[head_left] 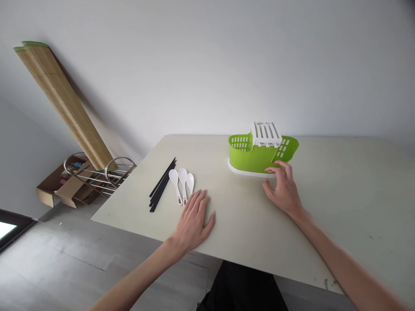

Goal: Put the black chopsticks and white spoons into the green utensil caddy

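Caddy (256, 157), green with a white insert (266, 133) and white base, stands toward the far side of the table (340, 194). The right hand (283, 190) reaches to its near right corner, fingers loosely spread, fingertips touching the green wall, nothing gripped. The left hand (194, 220) lies flat on the table, fingers together and open, holding nothing, its fingertips just beside the handles of three white spoons (182, 183). Left of the spoons lie black chopsticks (162, 185) in a bundle. Off the table's left edge, a wire rack (100, 172) and a bamboo mat (65, 103) leaning on the wall
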{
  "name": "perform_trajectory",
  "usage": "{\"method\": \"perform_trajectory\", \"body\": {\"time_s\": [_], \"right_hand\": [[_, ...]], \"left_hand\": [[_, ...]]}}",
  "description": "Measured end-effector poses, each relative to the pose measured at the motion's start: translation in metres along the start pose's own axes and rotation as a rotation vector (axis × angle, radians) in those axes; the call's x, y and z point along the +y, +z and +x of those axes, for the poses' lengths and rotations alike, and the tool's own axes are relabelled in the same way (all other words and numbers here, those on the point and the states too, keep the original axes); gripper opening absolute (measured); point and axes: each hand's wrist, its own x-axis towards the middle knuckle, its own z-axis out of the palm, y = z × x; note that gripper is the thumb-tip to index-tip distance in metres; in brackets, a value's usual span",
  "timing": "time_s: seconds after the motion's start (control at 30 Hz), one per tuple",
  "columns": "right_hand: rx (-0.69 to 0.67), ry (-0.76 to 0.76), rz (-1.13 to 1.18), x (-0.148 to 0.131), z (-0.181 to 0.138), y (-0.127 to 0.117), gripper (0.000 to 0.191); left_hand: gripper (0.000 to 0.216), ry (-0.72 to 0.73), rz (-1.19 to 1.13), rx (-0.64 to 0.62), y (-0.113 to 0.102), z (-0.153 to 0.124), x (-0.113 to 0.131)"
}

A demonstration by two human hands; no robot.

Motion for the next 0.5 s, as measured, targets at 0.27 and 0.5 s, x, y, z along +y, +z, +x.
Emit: {"method": "perform_trajectory", "body": {"time_s": [0.27,0.5], "right_hand": [[-0.04,-0.047,-0.065,-0.018,0.005,0.026,0.036],[-0.07,-0.122,0.01,-0.06,0.026,0.072,0.034]], "left_hand": [[0.05,-0.097,0.129,0.075,0.0,-0.005,-0.011],[0.051,-0.123,0.152,0.143,0.002,-0.01,-0.01]]}}
